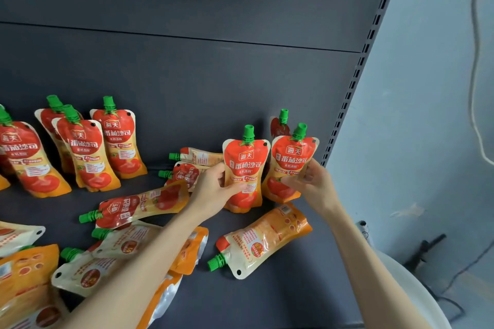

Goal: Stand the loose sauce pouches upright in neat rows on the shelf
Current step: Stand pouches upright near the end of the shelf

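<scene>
Pouches [246,168] and hands, one shelf [267,302].
Seven pouches upright, at least eight lying flat; two hands: left hand [211,189], right hand [312,181].

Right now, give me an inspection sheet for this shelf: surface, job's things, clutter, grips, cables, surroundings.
Surface: dark grey shelf, partly covered by pouches.
Job's things: standing pouches grouped at left; centre pouch and end pouch upright at right, with a rear pouch behind them; lying pouches scattered across the front.
Clutter: nothing seen.
Grips: left hand holds the centre pouch; right hand holds the end pouch.
Cables: white cable hangs on the wall; dark cable trails at lower right.
Surroundings: dark back panel, slotted upright, pale wall, white round object at lower right.
</scene>
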The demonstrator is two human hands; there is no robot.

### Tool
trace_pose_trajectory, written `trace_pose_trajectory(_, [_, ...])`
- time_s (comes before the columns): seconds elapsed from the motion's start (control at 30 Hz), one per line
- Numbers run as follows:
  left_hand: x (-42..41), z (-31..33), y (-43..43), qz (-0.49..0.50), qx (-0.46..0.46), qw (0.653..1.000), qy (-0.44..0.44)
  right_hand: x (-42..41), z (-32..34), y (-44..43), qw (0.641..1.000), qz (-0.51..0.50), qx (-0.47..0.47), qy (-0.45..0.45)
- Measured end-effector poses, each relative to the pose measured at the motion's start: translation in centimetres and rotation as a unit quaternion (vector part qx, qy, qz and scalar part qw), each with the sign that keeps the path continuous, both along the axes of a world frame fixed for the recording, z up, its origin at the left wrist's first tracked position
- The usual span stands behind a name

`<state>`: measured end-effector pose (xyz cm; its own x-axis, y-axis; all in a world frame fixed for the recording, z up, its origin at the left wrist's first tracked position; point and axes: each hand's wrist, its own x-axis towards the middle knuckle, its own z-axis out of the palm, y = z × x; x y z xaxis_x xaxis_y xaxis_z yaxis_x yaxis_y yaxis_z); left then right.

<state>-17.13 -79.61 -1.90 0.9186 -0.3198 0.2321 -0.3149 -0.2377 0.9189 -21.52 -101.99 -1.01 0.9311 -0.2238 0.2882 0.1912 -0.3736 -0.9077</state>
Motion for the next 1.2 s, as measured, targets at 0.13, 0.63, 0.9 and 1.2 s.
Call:
trace_pose_trajectory(0.13, [0.1,0.1,-2.1,0.006,0.002,1.0,0.0,-0.5,0.1,-2.8,0.999,-0.042,0.015,-0.008])
trace_pose_trajectory(0.63, [2.7,0.2,-5.3,0.108,0.056,0.993,-0.01,4.1,-1.1,-6.1,0.998,-0.063,0.001,0.014])
trace_pose_trajectory(0.9, [2.7,-0.2,-5.6,0.093,0.074,0.993,-0.018,4.7,-1.0,-5.8,0.997,-0.068,-0.001,0.04])
trace_pose_trajectory(1.2, [2.3,-0.4,-5.8,0.108,0.042,0.993,-0.033,2.3,-0.3,-3.0,0.988,-0.142,0.01,-0.063])
